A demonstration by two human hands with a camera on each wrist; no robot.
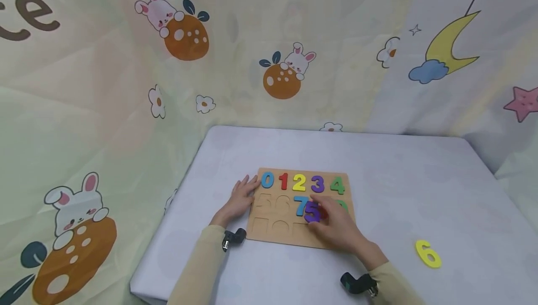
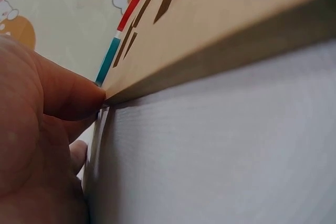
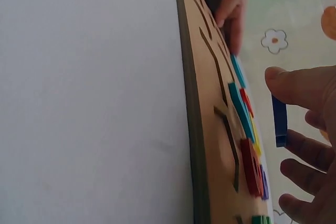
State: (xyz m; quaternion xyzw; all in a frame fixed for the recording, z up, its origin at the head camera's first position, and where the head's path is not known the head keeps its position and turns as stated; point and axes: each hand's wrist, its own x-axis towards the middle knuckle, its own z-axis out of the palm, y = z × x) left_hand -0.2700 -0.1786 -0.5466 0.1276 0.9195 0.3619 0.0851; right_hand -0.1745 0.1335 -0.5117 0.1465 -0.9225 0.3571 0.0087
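Observation:
A wooden number puzzle board [image 1: 269,226] lies on the table. Blue 0 [image 1: 267,180], red 1 [image 1: 283,181], yellow 2 [image 1: 299,182], purple 3 [image 1: 317,184] and green 4 [image 1: 337,185] fill its top row; a blue 7 [image 1: 300,205] sits in the row below. Above the board, my right hand [image 1: 338,224] pinches a purple number 5 [image 1: 312,212] between thumb and fingers, seen edge-on as a dark blue strip [image 3: 280,121] in the right wrist view. My left hand [image 1: 238,201] touches the board's left edge, its thumb [image 2: 73,95] against the corner.
A yellow number 6 [image 1: 428,254] lies on the white table [image 1: 403,179], right of the board. A red number [image 3: 252,169] stands on the board beyond the 7, and a green number [image 1: 343,206] is partly hidden by my right hand. Printed cloth [image 1: 235,24] hangs behind.

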